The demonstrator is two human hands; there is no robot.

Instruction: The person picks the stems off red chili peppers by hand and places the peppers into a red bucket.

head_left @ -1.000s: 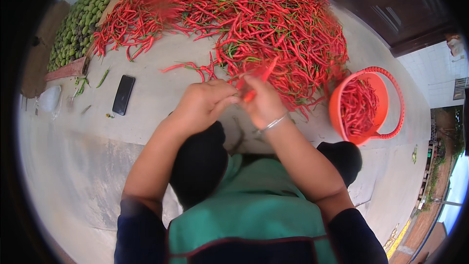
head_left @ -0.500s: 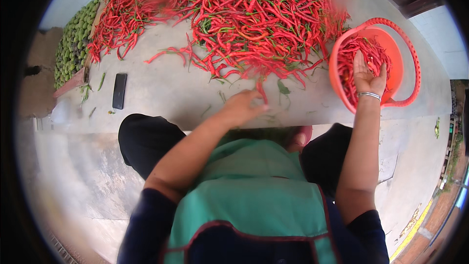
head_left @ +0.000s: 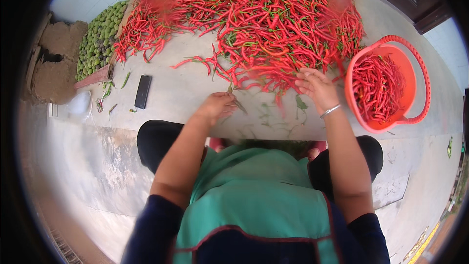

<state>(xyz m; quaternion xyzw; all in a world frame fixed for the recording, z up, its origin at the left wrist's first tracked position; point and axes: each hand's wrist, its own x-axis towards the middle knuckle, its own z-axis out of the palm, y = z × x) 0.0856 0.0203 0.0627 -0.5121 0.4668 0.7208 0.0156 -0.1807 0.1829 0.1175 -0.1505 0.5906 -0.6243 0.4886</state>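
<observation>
**Two hands at the edge of a chilli heap, mid-sort**

Spread wide over the concrete floor [head_left: 185, 93]: a big heap of red chillies [head_left: 264, 24], reaching from the far left to just beside the orange basket [head_left: 409, 63]. Already partly filled with more red chillies [head_left: 378, 85], and set on the right, within reach. Off to the left, well apart from the work, a bank of green fruit [head_left: 97, 39] and a dark phone [head_left: 142, 91] lying flat.

Judged from this layout, somewhere in the picking-over step: pulling pods from the near edge of the heap, with loose green stems [head_left: 264, 117] littered on the floor between the hands.

Right arm stretched forward, wrist with a thin bracelet [head_left: 330, 111]. Right hand [head_left: 315, 85] palm down, fingers spread and resting on the nearest pods; holding nothing that can be made out.

Left arm bent in from the lower left. Left hand [head_left: 218, 107] curled loosely just short of the heap, fingertips pinched on what looks like a thin greenish stem [head_left: 235, 100]; too small to say more.

For a next move, probably: closing the right fingers on one pod rather than a tangle, lifting clear of the others, and keeping the left free to strip or steady.
</observation>
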